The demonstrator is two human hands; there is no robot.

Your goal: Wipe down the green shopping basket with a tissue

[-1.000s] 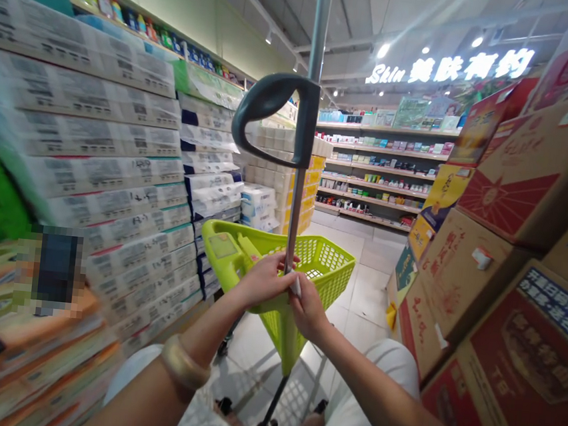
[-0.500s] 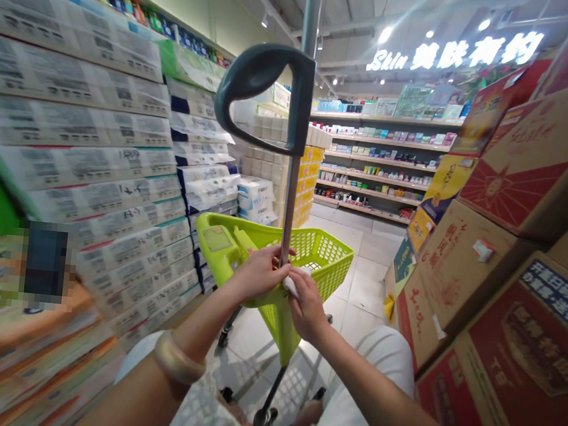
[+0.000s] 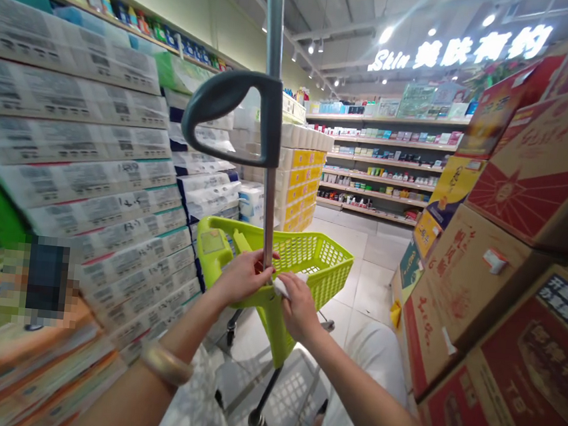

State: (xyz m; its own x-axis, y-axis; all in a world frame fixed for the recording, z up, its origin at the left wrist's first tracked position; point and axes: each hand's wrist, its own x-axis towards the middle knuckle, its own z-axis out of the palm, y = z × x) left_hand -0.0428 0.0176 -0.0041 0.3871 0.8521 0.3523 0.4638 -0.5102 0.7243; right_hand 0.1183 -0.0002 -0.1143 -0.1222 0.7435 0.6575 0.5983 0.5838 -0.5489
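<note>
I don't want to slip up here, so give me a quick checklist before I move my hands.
1. Left hand around metal pole: ok, fingers curl round its lower part.
2. Right hand free: not ok, it holds a white wad.
3. Grey handle untouched: ok, it sits above both hands.
4. Green basket upright: ok, opening faces up.
5. White wad touching metal pole: cannot tell.
6. Nearest wheel locked: cannot tell.
</note>
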